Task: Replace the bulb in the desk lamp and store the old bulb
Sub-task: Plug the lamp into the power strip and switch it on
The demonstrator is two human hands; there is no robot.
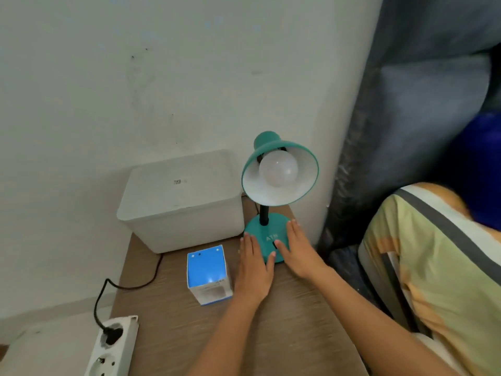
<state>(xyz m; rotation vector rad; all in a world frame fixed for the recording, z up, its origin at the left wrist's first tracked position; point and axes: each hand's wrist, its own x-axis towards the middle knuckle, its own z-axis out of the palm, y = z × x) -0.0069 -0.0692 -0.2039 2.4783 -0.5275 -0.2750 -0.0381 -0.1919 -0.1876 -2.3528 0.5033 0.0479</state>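
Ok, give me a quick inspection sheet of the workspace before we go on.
Surface: brown wood-grain table, against a wall.
Job's things: teal desk lamp, white bulb seated in its shade; blue bulb box standing left of the base.
Clutter: white lidded bin behind the box.
Grips: left hand and right hand open, flat at the lamp base, holding nothing.
Cables: black cord plugged into white power strip.
Surroundings: grey curtain, striped bedding to the right.

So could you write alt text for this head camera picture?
Two open hands, left hand and right hand, rest flat by the base of a teal desk lamp with its bulb fitted. A blue bulb box and white bin stand left.
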